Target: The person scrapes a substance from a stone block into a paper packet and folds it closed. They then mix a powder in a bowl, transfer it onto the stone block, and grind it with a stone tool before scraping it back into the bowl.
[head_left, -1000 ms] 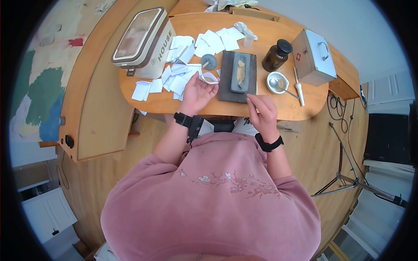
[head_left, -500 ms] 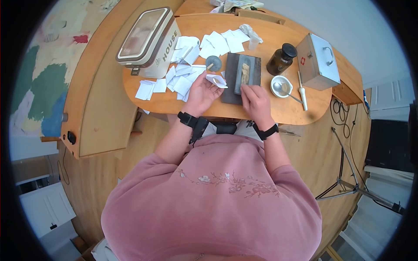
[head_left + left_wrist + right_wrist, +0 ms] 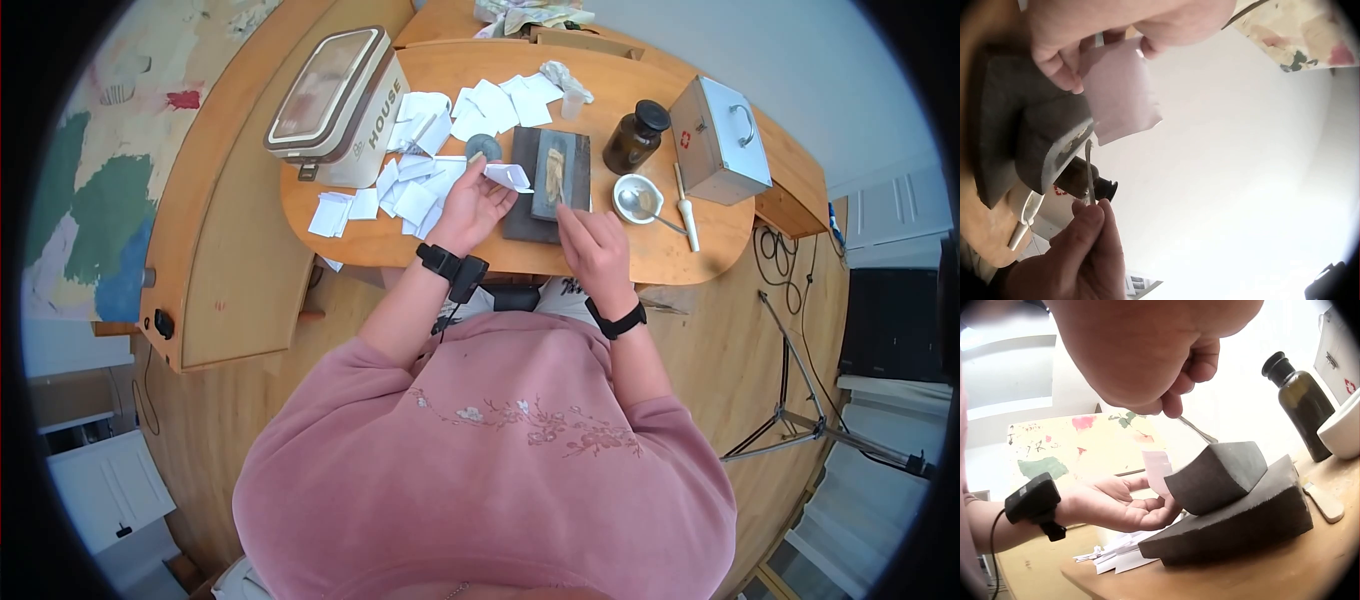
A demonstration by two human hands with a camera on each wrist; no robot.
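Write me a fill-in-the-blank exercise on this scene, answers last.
The hand holding the folded paper is the person's ____ one. The dark bottle has a lid coloured ____. The large container bears the printed English word ____. The cross on the metal case is coloured ____.
Missing words: left; black; HOUSE; red.

Both forearms are bare and reach from near to far, converging ahead of the torso. The left hand (image 3: 472,208) lies palm up, fingers partly bent, thumb extended toward the far side; its grip is closed between thumb and fingers. The right hand (image 3: 597,247) stands to the right, just apart from it, knuckles up, with thumb and forefinger meeting in a pinch and the other fingers curled toward the palm. The left forearm (image 3: 402,312) and right forearm (image 3: 640,368) both angle inward.
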